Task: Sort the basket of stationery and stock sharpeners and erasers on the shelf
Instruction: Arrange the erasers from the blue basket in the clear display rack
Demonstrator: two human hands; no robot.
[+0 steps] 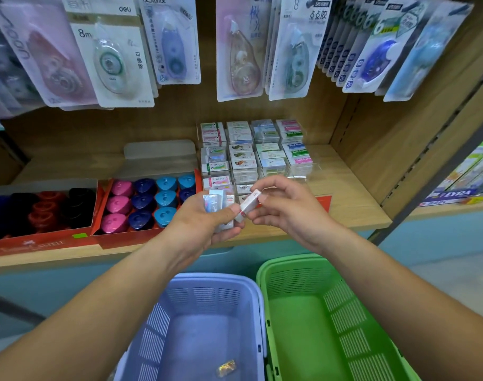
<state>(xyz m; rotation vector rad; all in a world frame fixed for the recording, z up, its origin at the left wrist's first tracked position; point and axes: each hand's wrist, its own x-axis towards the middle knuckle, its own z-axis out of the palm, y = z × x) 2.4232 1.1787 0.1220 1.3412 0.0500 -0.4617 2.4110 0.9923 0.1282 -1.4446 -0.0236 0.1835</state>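
Note:
My left hand [204,224] grips a small stack of wrapped erasers [215,202] in front of the wooden shelf [344,199]. My right hand [284,207] pinches one white eraser [250,203] at the top of that stack. Behind the hands, rows of erasers [255,152] fill a clear tiered display. To the left, a red box [149,200] holds pink, dark blue and light blue sharpeners. Below stand a purple basket [199,325] and a green basket [325,320].
Another red box [39,215] with red, black and blue sharpeners sits at far left. Correction-tape packs [119,56] hang above the shelf. A small gold wrapper [226,368] lies in the purple basket. A neighbouring shelf [460,193] with packs is at right.

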